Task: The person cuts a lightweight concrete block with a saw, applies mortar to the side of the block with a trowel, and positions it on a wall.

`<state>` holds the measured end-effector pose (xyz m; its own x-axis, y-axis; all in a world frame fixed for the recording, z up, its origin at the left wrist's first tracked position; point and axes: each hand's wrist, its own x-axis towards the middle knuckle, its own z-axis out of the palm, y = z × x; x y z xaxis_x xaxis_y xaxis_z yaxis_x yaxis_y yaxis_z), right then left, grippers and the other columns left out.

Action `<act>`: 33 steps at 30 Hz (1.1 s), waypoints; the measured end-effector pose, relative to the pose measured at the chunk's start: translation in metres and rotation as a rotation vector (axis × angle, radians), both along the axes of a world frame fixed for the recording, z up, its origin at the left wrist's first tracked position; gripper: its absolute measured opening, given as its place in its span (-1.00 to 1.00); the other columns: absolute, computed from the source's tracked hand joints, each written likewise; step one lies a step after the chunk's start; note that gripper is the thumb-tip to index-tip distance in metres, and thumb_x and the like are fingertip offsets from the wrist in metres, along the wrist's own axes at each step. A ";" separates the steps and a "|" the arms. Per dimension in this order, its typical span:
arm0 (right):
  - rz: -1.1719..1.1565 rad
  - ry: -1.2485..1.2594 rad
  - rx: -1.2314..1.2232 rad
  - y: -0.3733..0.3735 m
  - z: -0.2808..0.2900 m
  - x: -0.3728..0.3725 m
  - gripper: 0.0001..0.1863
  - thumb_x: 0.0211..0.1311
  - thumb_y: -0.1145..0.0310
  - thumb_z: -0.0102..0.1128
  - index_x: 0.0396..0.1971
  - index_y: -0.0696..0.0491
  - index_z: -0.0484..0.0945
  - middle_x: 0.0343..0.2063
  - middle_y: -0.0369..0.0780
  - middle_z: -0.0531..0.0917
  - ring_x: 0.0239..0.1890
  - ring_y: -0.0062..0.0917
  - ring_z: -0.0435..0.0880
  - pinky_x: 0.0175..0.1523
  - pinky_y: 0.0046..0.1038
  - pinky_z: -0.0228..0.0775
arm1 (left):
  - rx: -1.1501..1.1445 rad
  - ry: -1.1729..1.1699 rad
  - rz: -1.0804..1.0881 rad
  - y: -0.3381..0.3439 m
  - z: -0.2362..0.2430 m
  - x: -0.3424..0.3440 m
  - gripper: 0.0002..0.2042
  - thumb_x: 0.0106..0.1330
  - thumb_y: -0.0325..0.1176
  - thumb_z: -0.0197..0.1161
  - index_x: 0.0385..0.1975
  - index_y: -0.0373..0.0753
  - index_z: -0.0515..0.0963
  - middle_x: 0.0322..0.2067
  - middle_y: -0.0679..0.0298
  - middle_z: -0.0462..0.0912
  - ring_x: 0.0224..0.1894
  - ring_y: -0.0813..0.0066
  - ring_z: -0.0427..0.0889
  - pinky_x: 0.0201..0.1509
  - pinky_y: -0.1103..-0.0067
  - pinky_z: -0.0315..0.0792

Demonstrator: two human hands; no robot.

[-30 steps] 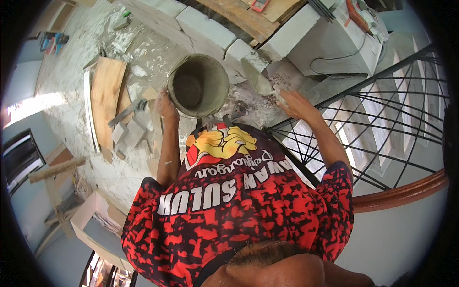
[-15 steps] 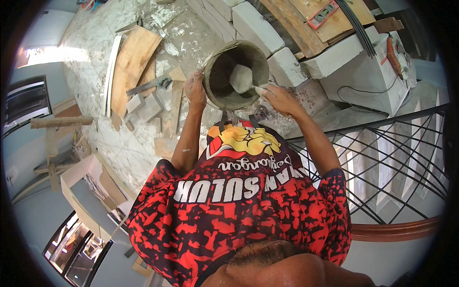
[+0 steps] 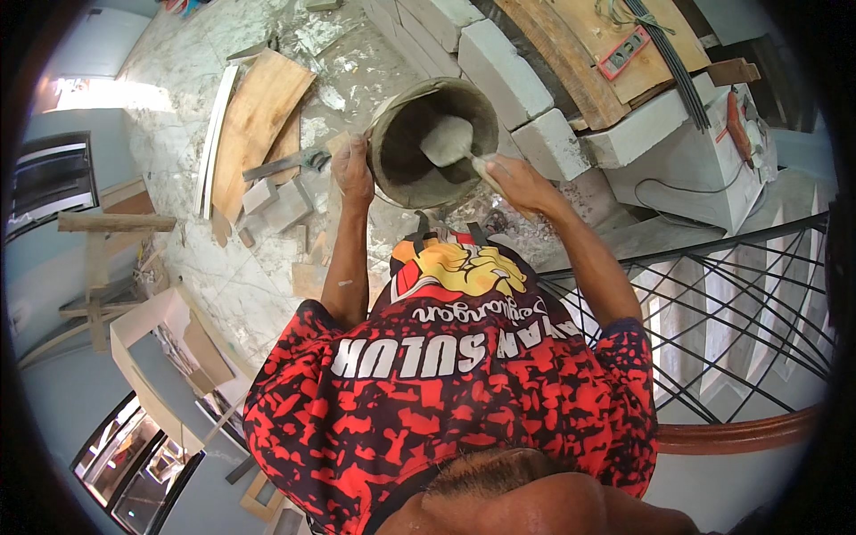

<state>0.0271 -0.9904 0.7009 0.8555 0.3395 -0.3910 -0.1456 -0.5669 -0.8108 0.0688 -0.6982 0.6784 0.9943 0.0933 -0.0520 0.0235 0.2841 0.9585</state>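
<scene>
A grey, mortar-crusted bucket (image 3: 399, 147) is in front of me, its mouth tipped so that I see inside. My left hand (image 3: 353, 171) is closed on the left side of its rim. In my right hand (image 3: 520, 184), at the bucket's right edge, is the handle of a trowel (image 3: 446, 143). The trowel's grey, coated blade reaches inside the bucket, over its dark interior. How much mortar lies at the bottom is hard to make out.
Pale blocks (image 3: 504, 76) form a low row beyond the bucket, with a red spirit level (image 3: 624, 52) on boards. A handsaw (image 3: 290, 163), block pieces (image 3: 287, 205) and a wooden board (image 3: 260, 125) lie left. A black metal railing (image 3: 713, 312) runs along my right.
The bucket and both hands have shifted slightly left against the blocks and floor. Inside the bucket, the trowel blade has tilted and moved a little toward the left.
</scene>
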 end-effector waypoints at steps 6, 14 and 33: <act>0.111 -0.078 -0.075 0.003 0.010 0.001 -0.56 0.37 0.05 -0.22 -0.16 0.13 0.45 -0.50 -0.07 0.57 -0.65 -0.40 0.53 -0.39 -0.32 0.39 | -0.050 0.010 -0.031 -0.004 0.012 0.010 -0.53 0.38 -0.09 0.06 -0.08 -0.49 0.51 -0.22 0.19 0.61 -0.22 0.54 0.55 -0.07 0.62 0.40; 0.150 -0.228 -0.124 0.018 0.011 0.013 -0.62 0.36 0.14 -0.22 -0.22 0.16 0.44 -0.39 0.02 0.56 -0.36 -0.15 0.56 -0.23 -0.22 0.38 | 0.069 -0.015 -0.033 -0.019 0.019 0.024 -0.59 0.38 -0.14 0.08 -0.13 -0.45 0.55 -0.23 0.22 0.62 -0.21 0.56 0.54 -0.09 0.65 0.40; -0.010 -0.377 -0.402 -0.012 0.031 0.009 -0.67 0.28 0.21 -0.08 -0.08 0.09 0.45 -0.34 0.03 0.59 -0.30 -0.02 0.59 -0.20 -0.08 0.39 | 0.219 -0.028 -0.076 -0.025 0.028 0.035 -0.59 0.38 -0.11 0.06 -0.20 -0.42 0.60 -0.30 0.27 0.63 -0.25 0.58 0.51 -0.16 0.64 0.39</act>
<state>0.0356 -1.0023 0.7323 0.9637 0.2182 -0.1536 0.1066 -0.8426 -0.5280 0.1033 -0.7230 0.7060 0.9997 0.0241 -0.0108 0.0091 0.0674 0.9977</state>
